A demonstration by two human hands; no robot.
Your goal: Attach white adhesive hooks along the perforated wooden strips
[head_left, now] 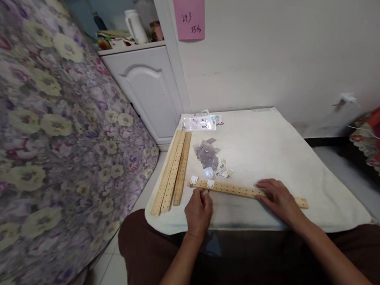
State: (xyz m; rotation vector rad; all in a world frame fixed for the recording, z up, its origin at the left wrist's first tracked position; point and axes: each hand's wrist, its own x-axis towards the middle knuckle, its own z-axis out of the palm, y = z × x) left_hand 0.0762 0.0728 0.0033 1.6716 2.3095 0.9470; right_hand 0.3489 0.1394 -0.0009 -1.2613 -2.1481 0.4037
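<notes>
A pale wooden strip with rows of small holes [232,189] lies slantwise across the near part of the cloth-covered table. Two small pieces with white tags sit at its left end: one tagged piece [193,180] by the tip, the other tagged piece [210,184] just above my left fingertips. My left hand [198,208] is closed in a pinch at the strip's lower edge; what is between the fingertips is too small to make out. Toward the right end, my right hand [279,199] holds the strip, thumb on the near side and fingers on the far side.
More perforated wooden strips [172,173] lie along the table's left side. Crumpled clear plastic bags [207,154] and loose small tagged pieces [225,170] are mid-table. A clear blister pack [199,123] lies at the back edge. A flowered curtain [58,127] hangs left.
</notes>
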